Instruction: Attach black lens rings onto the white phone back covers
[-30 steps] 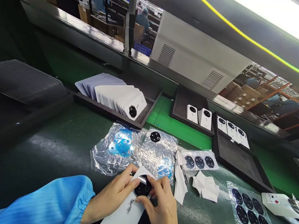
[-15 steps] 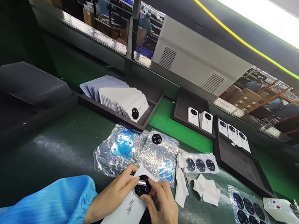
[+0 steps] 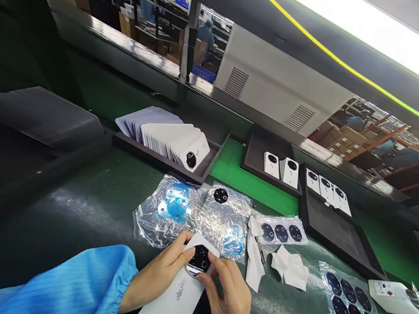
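A long white phone back cover (image 3: pixel 169 303) slants up from the bottom edge, with a black camera plate (image 3: pixel 200 257) at its far end. My left hand (image 3: pixel 161 274) holds the cover by its left edge, the thumb resting at the plate's left side. On the other side, my right hand (image 3: pixel 227 296) is closed on the cover's right edge. Its index finger and thumb touch the plate's rim at upper and lower right. Beyond the hands lie a clear plastic bag with blue film pieces (image 3: pixel 176 204) and another bag with one black disc (image 3: pixel 221 195).
White covers fan out in a dark tray (image 3: pixel 159 158). More covers sit in two trays (image 3: pixel 270 178) (image 3: pixel 341 236) at right. Packs of black plates (image 3: pixel 280 233) (image 3: pixel 354 305), white cloths (image 3: pixel 289 267) and a white bottle (image 3: pixel 396 293) lie on the green bench (image 3: pixel 101 215).
The bright reflection on the camera plate has moved from its middle to its lower edge as the cover tilts slightly. Both hands keep nearly the same hold.
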The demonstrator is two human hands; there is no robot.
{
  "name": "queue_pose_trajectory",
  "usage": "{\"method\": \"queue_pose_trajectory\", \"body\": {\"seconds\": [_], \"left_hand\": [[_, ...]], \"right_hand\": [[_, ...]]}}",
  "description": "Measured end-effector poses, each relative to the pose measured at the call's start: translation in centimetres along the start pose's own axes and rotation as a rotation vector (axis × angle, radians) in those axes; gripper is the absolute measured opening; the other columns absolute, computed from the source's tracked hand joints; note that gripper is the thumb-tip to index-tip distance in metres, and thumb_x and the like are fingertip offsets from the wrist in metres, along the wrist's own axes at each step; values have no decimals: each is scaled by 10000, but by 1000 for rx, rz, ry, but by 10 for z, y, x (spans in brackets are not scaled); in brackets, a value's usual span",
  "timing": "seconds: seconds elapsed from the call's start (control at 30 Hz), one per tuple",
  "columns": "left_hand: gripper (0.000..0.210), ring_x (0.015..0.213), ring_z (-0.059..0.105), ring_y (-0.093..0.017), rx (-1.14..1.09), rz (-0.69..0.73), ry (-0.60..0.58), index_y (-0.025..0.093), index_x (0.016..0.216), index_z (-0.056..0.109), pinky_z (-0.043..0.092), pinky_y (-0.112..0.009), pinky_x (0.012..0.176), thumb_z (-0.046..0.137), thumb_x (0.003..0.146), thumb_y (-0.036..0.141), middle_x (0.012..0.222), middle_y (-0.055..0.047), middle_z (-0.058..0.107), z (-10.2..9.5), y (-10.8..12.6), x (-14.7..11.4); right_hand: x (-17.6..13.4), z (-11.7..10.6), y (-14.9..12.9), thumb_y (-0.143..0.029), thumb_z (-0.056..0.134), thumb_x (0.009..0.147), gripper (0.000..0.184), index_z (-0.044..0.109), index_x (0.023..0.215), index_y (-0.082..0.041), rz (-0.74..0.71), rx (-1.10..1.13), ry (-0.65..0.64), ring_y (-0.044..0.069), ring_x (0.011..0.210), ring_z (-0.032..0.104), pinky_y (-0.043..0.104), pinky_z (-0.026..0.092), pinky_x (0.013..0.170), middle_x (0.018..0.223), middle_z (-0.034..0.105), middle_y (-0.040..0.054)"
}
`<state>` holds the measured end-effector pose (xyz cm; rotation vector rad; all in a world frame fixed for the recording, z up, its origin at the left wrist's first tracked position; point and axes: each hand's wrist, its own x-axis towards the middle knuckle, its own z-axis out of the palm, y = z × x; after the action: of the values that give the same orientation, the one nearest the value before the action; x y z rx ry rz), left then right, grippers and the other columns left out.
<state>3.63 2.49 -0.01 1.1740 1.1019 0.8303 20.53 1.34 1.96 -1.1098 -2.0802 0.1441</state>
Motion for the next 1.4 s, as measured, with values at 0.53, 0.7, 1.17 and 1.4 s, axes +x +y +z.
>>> {"method": "queue_pose_trajectory", "body": {"seconds": [0.53,0.7,1.17,1.4], "left_hand": [[493,778,551,-192,-178,-41,37,220,1013,479,397,-297,690,459,823,674,867,-4,624,-2,-2,6],[583,585,532,-148,-256,-72,-40,213,1031,476,386,-255,548,494,777,738,690,29,598,0,0,7],[587,656,569,-139,-297,-163,-133,201,1081,468,430,-220,549,761,656,481,830,2,640,-2,14,3],[590,600,533,-115,-276,-136,-133,194,1043,458,419,-208,504,767,644,500,785,17,615,-1,14,2]], "right_hand": [[-1,8,15,-564,574,841,438,573,1022,-166,630,503,-65,129,487,581,218,475,450,612,614,-2],[5,12,11,-726,573,744,573,540,860,-165,849,947,-264,103,363,518,199,409,405,451,557,-39],[7,9,2,-660,634,753,488,444,719,-212,855,1103,-208,85,308,519,154,364,357,395,557,-59],[7,9,2,-669,639,740,503,448,724,-204,857,1097,-217,81,305,523,146,379,366,403,571,-52]]}}
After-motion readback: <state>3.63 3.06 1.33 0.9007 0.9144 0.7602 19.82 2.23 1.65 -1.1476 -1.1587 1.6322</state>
